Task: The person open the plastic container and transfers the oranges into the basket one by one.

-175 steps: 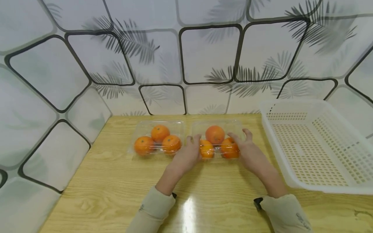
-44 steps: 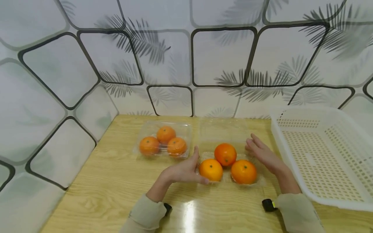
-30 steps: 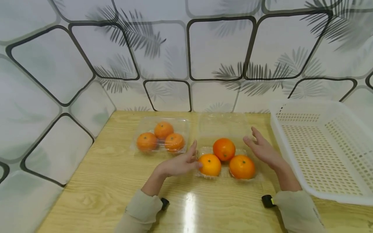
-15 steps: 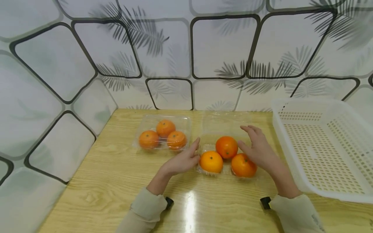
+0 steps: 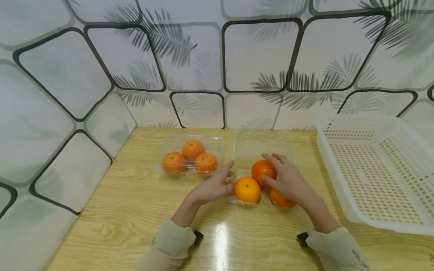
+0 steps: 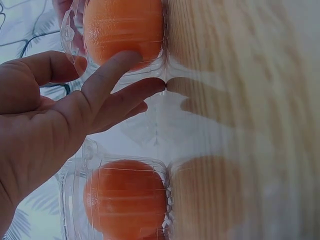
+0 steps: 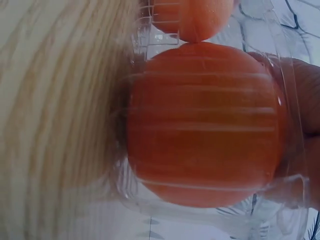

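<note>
Three oranges sit in an opened clear plastic clamshell box [image 5: 262, 203], its lid [image 5: 262, 143] laid back toward the wall. My right hand [image 5: 289, 182] reaches over the box, thumb and fingers curled round the back orange [image 5: 259, 171]. Below that palm the front-right orange [image 5: 281, 199] is partly covered; it fills the right wrist view. My left hand [image 5: 211, 188] rests with extended fingers at the box's left side, beside the front-left orange [image 5: 246, 190]. One fingertip touches the clear wall over an orange [image 6: 122, 30] in the left wrist view.
A second clear box [image 5: 217, 145], closed, holds three smaller oranges [image 5: 193, 149] to the left. On the right stands a white perforated plastic basket [image 5: 339, 188]. Patterned wall covering [image 5: 257, 56] rises behind the wooden table [image 5: 118, 210].
Earlier the box stood farther back with its lid closed; it is now opened and nearer. During the last second my right hand moved left onto the back orange, while the left hand stayed nearly still.
</note>
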Tool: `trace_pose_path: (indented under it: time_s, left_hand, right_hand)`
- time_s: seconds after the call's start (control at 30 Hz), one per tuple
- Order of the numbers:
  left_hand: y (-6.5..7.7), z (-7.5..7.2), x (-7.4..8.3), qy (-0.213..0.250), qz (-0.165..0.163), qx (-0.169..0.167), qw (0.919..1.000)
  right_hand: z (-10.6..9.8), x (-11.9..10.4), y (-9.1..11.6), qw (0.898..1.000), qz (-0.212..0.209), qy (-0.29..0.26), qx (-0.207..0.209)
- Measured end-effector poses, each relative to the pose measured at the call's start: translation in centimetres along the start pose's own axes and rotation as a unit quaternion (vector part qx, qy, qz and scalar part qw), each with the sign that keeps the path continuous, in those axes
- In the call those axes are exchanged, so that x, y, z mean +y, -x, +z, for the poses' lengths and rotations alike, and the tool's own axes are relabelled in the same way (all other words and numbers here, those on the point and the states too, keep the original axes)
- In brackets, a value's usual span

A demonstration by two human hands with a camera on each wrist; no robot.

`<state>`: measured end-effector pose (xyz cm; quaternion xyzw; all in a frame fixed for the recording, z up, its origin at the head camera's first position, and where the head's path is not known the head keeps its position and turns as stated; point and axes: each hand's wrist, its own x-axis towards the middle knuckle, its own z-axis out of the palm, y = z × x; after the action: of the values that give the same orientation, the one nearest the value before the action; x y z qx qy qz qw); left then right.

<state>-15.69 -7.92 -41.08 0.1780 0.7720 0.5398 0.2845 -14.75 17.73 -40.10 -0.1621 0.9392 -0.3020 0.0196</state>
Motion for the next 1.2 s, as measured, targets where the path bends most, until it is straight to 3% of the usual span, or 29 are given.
trace_pose_path:
  time_s: [0.3, 0.43, 0.73, 0.9, 1.2]
  left_hand:
    - [0.1, 0.0, 0.3, 0.003, 0.004, 0.004, 1.0000]
    - [0.3, 0.1, 0.3, 0.010, -0.005, 0.001, 0.9999]
    - [0.4, 0.0, 0.5, 0.008, -0.008, 0.010, 0.9999]
    - [0.3, 0.1, 0.4, 0.016, -0.010, 0.011, 0.9998]
    - [0.1, 0.4, 0.3, 0.020, -0.008, 0.005, 0.9998]
  right_hand:
    - [0.9, -0.7, -0.5, 0.998, -0.007, 0.065, 0.019]
    - [1.3, -1.2, -0.7, 0.994, 0.005, 0.107, 0.013]
    - [1.7, -2.2, -1.3, 0.990, 0.037, 0.139, 0.009]
    - [1.8, -2.1, -1.2, 0.991, 0.037, 0.129, 0.022]
    - [1.2, -1.5, -1.1, 0.997, 0.033, 0.061, 0.020]
